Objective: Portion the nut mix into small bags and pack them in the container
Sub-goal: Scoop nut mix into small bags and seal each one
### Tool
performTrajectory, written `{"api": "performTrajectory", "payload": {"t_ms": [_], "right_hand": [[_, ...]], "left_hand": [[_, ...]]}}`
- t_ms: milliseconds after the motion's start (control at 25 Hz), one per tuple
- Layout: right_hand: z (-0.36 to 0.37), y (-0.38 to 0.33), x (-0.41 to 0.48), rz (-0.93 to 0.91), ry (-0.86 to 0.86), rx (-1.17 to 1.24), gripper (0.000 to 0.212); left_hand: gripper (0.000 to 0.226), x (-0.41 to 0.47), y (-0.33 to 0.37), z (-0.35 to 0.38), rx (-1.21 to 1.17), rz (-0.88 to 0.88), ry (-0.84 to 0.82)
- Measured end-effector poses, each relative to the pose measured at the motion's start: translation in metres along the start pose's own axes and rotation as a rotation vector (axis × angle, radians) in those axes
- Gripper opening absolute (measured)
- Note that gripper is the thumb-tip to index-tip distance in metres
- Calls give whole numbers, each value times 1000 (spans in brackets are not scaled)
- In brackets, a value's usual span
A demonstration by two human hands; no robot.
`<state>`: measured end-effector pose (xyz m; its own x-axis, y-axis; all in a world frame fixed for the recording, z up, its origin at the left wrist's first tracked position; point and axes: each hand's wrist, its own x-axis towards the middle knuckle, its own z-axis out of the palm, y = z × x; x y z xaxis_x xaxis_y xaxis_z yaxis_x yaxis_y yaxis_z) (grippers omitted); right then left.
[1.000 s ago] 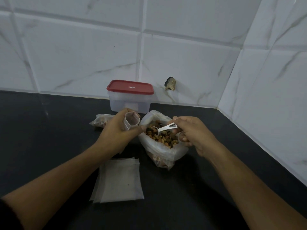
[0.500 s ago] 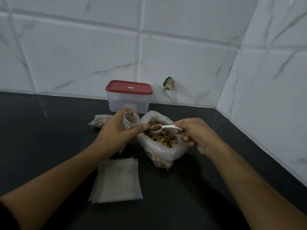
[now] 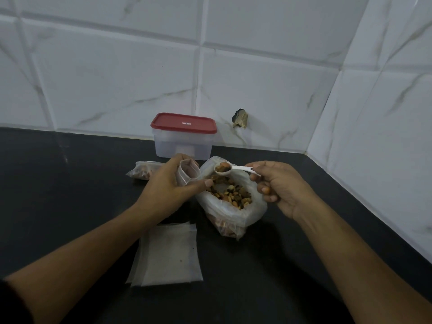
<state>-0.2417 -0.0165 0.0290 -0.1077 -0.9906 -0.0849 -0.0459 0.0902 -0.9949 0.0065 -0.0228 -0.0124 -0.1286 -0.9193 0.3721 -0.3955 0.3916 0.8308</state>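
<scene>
Hovering spoon — small bag beside

Black countertop; white marble-veined wall tiles behind and right; dark chipped hole in tile.

I see the big nut bag open in the middle. A small bag stands open left of it. A full one lies far left. The red-lid container sits shut at the back.
</scene>
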Motion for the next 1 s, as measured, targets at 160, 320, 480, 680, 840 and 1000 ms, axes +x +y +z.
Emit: {"api": "performTrajectory", "payload": {"t_ms": [160, 320, 480, 680, 840, 1000], "right_hand": [[10, -7, -9, -43, -114, 145, 20], [27, -8, -23, -128, -212, 68, 20], [42, -2, -31, -368, -211, -220, 17], [44, -2, -36, -660, -195, -595, 18], [41, -5, -36, -800, -117, -678, 23], [38, -4, -34, -792, -138, -656, 21]], "left_hand": [[43, 0, -1, 0, -31, 8, 1], [46, 0, -2, 2, -89, 9, -22], [40, 0, 0, 4, -47, 37, -17], [43, -1, 0, 4, -22, 55, -3], [42, 0, -1, 3, -44, 68, -17], [38, 0, 1, 4, -56, 78, -9]]}}
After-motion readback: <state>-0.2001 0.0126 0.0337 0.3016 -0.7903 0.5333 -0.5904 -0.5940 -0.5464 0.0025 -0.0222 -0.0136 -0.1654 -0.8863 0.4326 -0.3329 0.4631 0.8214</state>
